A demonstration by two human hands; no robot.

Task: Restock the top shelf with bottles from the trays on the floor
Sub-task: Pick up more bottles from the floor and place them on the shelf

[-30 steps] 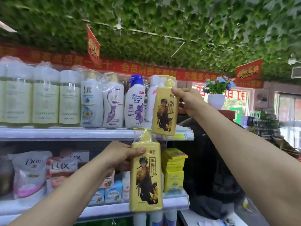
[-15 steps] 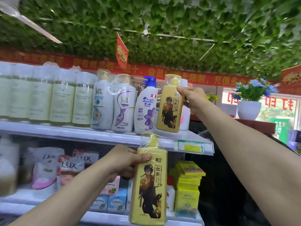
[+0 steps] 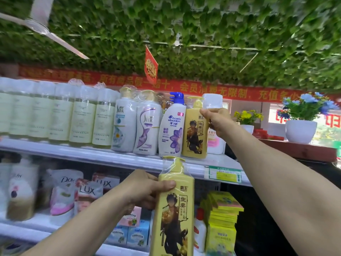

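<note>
A yellow pump bottle [image 3: 193, 133] with a dark figure on its label stands upright on the top shelf [image 3: 103, 156], right of a white Head & Shoulders bottle [image 3: 172, 126]. My right hand [image 3: 216, 121] grips its upper right side. Lower down, my left hand [image 3: 145, 189] holds a second yellow bottle [image 3: 174, 209] of the same kind by its shoulder, upright, in front of the shelf edge. A white and pink bottle [image 3: 214, 137] stands behind my right hand.
The top shelf carries a row of pale green bottles [image 3: 60, 115] at left and two white Slek bottles [image 3: 136, 124]. Below are Dove and Lux refill pouches [image 3: 86, 193] and yellow packets [image 3: 223, 213]. A flower pot [image 3: 300, 130] stands at right under a leafy ceiling.
My right hand has carried its yellow bottle from in front of the shelf edge onto the top shelf beside the Head & Shoulders bottle. My left hand's bottle has stayed low.
</note>
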